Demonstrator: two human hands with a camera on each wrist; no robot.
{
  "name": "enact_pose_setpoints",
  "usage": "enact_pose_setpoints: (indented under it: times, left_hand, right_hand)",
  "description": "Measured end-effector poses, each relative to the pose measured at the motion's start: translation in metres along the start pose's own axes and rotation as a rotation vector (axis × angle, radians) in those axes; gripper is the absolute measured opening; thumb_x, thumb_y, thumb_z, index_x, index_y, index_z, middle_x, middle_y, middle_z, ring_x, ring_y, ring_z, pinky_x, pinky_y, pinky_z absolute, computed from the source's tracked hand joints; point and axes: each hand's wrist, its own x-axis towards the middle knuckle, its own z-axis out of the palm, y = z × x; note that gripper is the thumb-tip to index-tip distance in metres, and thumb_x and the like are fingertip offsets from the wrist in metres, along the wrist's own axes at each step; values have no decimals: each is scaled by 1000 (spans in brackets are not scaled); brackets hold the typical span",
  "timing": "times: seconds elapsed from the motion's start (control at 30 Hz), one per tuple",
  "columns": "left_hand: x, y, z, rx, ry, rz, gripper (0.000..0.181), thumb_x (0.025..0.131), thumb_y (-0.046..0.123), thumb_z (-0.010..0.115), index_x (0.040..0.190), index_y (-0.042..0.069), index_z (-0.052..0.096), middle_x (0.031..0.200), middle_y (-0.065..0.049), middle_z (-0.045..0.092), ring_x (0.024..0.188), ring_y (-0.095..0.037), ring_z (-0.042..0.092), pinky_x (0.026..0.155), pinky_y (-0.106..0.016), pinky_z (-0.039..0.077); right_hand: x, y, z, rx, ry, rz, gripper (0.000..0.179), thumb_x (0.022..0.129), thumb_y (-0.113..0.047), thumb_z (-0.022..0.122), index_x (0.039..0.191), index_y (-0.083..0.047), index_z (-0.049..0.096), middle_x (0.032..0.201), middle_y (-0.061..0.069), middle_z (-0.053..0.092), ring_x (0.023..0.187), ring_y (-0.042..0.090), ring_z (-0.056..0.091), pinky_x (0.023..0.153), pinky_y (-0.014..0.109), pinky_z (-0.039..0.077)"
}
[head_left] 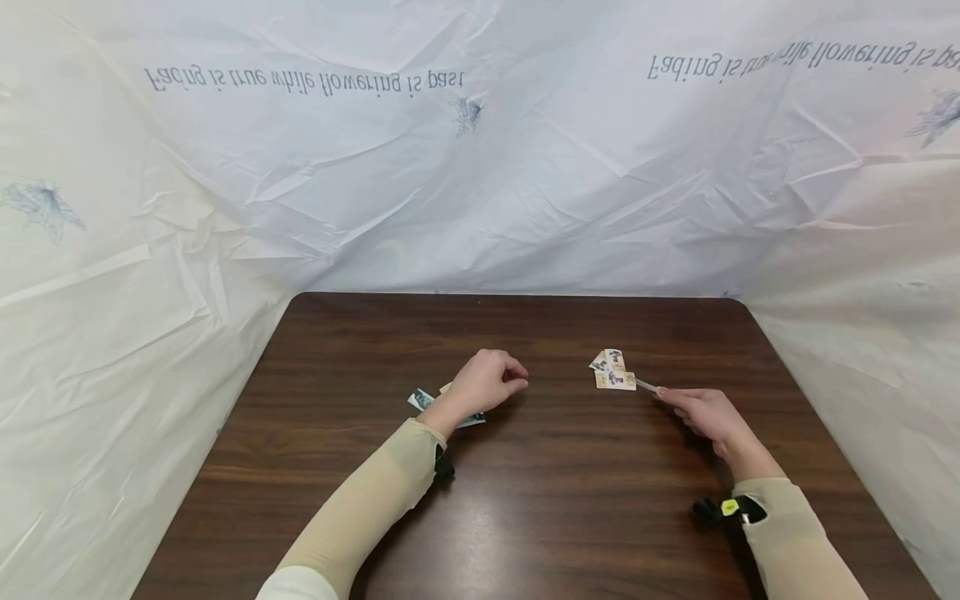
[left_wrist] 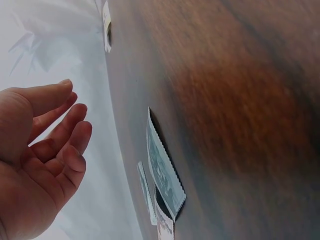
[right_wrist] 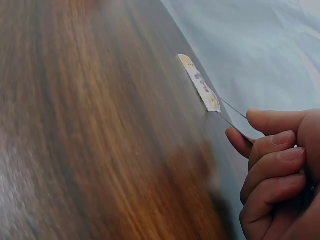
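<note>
My right hand point(head_left: 705, 410) pinches a pair of tweezers point(right_wrist: 242, 134) between thumb and fingers. Their tips reach the near end of a pale orange postage stamp point(head_left: 615, 381); whether they grip it I cannot tell. Beyond it, another stamp point(head_left: 613, 359) stands upright in the head view, partly over a tilted one at its left. My left hand point(head_left: 486, 382) hovers over the table with relaxed, slightly bent fingers and holds nothing. Below it lie several stamps, among them a blue-green one point(left_wrist: 162, 170) with serrated edges, partly hidden by the wrist in the head view.
The dark wood-grain table point(head_left: 555, 500) has rounded far corners. A white printed plastic sheet point(head_left: 480, 208) hangs behind it and along both sides. Black camera straps point(head_left: 750, 508) sit on the wrists.
</note>
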Motion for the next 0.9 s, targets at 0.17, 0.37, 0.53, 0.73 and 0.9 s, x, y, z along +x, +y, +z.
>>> enact_pose_setpoints:
  times: [0.17, 0.37, 0.53, 0.73, 0.9]
  left_hand:
    - [-1, -1, -1, 0, 9, 2, 17, 94, 28, 71, 105, 17, 79, 93, 10, 68, 79, -1, 60, 69, -21, 50]
    - [-3, -2, -3, -6, 11, -12, 17, 94, 28, 71, 105, 18, 79, 93, 9, 68, 79, -2, 59, 70, -22, 50]
    - [-5, -3, -6, -13, 12, -31, 17, 94, 27, 71, 105, 16, 79, 92, 9, 68, 79, -3, 59, 70, -23, 50]
    - [-8, -7, -8, -16, 6, -44, 19, 95, 28, 71, 107, 16, 78, 93, 9, 68, 78, -2, 59, 68, -23, 50]
    - [-9, -9, -9, -14, 15, -35, 19, 94, 28, 71, 107, 15, 78, 93, 9, 68, 78, -2, 59, 68, -23, 49]
  right_hand:
    - [-5, -1, -4, -60, 23, 0, 80, 89, -62, 64, 130, 6, 61, 98, 9, 61, 87, 20, 53, 68, 30, 45]
    - [-10, 3, -10, -85, 30, 2, 86, 91, -63, 59, 139, 8, 52, 134, 32, 54, 115, 35, 57, 78, 33, 50]
    - [-9, 5, -12, -75, 40, -8, 86, 91, -64, 59, 137, 8, 55, 113, 22, 63, 93, 21, 57, 71, 30, 47]
    - [-8, 3, -12, -32, 45, -4, 78, 89, -65, 61, 124, 5, 61, 74, -2, 48, 65, 12, 44, 60, 30, 38]
    - [-9, 1, -11, -9, 55, -16, 76, 89, -64, 61, 120, 5, 62, 69, -4, 47, 60, 12, 42, 58, 31, 37]
